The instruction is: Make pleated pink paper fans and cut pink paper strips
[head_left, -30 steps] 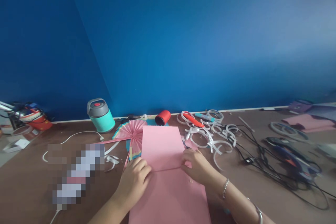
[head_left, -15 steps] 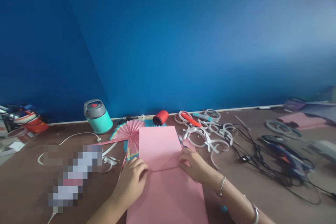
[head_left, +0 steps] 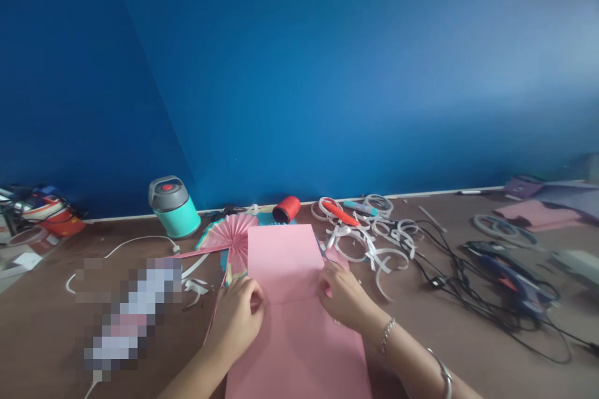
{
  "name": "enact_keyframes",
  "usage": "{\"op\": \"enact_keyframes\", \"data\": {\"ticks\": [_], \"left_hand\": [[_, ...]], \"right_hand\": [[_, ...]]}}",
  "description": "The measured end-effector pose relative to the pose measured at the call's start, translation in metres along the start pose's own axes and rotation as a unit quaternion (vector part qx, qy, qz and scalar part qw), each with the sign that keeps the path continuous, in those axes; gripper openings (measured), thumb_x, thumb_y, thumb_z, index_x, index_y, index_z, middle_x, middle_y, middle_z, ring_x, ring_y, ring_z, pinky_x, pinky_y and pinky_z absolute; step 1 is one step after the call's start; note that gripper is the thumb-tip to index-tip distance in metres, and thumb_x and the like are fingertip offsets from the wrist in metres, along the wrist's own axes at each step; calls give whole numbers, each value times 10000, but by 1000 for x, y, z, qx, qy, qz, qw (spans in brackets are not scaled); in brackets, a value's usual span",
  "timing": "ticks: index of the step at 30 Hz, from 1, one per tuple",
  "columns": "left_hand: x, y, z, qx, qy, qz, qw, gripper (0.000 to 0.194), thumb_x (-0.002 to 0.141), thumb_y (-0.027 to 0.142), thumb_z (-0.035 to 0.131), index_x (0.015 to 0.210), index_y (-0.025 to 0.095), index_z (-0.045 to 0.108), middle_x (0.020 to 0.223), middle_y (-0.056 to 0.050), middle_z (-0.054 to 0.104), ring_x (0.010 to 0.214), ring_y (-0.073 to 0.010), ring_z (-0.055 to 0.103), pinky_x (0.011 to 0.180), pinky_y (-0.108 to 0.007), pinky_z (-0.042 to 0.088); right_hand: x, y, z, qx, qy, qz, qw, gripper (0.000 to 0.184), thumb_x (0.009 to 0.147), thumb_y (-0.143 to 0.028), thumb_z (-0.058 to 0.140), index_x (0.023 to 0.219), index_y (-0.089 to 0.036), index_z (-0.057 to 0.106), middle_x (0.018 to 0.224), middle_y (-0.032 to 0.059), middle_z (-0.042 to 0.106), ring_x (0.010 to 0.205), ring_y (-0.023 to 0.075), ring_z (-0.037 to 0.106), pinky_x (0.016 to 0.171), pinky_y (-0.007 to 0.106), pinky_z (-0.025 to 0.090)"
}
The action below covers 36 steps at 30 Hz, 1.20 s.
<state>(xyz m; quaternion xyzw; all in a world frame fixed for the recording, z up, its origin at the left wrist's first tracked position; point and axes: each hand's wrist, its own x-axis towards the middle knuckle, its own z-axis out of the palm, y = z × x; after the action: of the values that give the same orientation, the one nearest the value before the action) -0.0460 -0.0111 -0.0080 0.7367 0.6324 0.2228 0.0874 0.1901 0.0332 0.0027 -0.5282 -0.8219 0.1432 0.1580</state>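
A long pink sheet of paper (head_left: 299, 355) lies in front of me, and a second, smaller pink piece (head_left: 281, 255) lies flat at its far end. A thin crosswise line marks where the two meet. At the left end of that line, my left hand (head_left: 238, 315) is closed, thumb against curled fingers at the paper's edge. My right hand (head_left: 346, 296) pinches in the same way at the right end. The fingertips of both hands are partly hidden. Just beyond the left hand is a pleated pink paper fan (head_left: 236, 237) with blue and yellow paper under it.
Behind the paper lies a red spool (head_left: 286, 209). Curled white strips (head_left: 350, 243), a red pen (head_left: 340, 213) and black cables (head_left: 449, 287) spread to the right, by a blue glue gun (head_left: 515, 280). A teal flask (head_left: 178, 215) stands left, before the blue wall panel (head_left: 327, 75).
The dark crosswise gap between the pink pieces has narrowed to a faint line. My right fingers have curled in more, and both hands have shifted only slightly.
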Motion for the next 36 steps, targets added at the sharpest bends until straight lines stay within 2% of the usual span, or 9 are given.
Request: {"op": "enact_keyframes", "data": {"ticks": [3,6,11,15,21,26,31,33,36], "left_hand": [[-2,2,-1,8,8,29,1000,165,765,74,514,815,210,593,845,-16,592,868,-212,540,801,-370,361],[-4,5,0,20,-14,110,994,361,778,10,472,951,274,647,990,-28,579,964,-218,510,832,-378,355],[-4,10,-2,61,-61,149,985,345,836,44,477,962,295,678,1067,-38,570,1003,-231,493,815,-387,366],[-2,14,-6,87,-99,166,977,251,885,114,472,974,253,661,991,-38,596,938,-218,512,769,-368,386],[-6,8,-3,101,-98,185,972,238,886,89,460,934,205,663,916,-38,623,851,-196,544,739,-332,413],[-12,-5,-4,91,-96,155,979,321,833,-32,434,903,181,664,897,-31,640,857,-181,567,774,-312,435],[-8,-3,-15,102,-105,149,978,279,837,3,461,877,195,660,958,-41,630,934,-208,557,791,-340,441],[-7,3,-16,109,-101,140,979,246,844,24,466,830,181,655,943,-50,622,927,-214,551,791,-350,442],[-10,9,-11,120,-108,114,980,278,823,-17,436,756,159,641,900,-60,620,889,-214,551,796,-367,446]], "right_hand": [[-4,-6,0,-37,17,-2,999,168,704,-43,503,781,-162,592,856,55,566,849,190,498,727,286,341],[-8,-11,5,-86,22,-82,993,356,721,-27,514,1006,-223,597,963,50,554,898,195,466,764,312,294],[-10,-19,10,-133,-6,-200,971,291,828,-54,486,1005,-240,623,923,48,575,821,176,448,703,320,261],[-12,-25,3,-156,-25,-193,969,321,766,-17,507,975,-224,636,891,52,592,825,193,456,698,338,266],[-22,-9,1,-164,21,-142,976,334,690,-39,566,933,-239,679,980,57,618,972,229,474,908,393,257],[-18,20,-3,-227,71,-80,968,184,695,-98,622,838,-193,689,844,82,647,915,256,507,779,368,327],[-14,5,-16,-213,96,-3,972,162,730,-81,587,830,-176,672,846,87,640,826,236,516,714,356,312],[-16,-9,-16,-170,88,-51,980,194,799,-88,529,893,-196,659,944,73,625,901,225,506,762,350,313],[-20,-25,-6,-130,-6,-165,978,255,808,-64,483,956,-208,633,919,49,605,852,189,497,747,325,326]]}}
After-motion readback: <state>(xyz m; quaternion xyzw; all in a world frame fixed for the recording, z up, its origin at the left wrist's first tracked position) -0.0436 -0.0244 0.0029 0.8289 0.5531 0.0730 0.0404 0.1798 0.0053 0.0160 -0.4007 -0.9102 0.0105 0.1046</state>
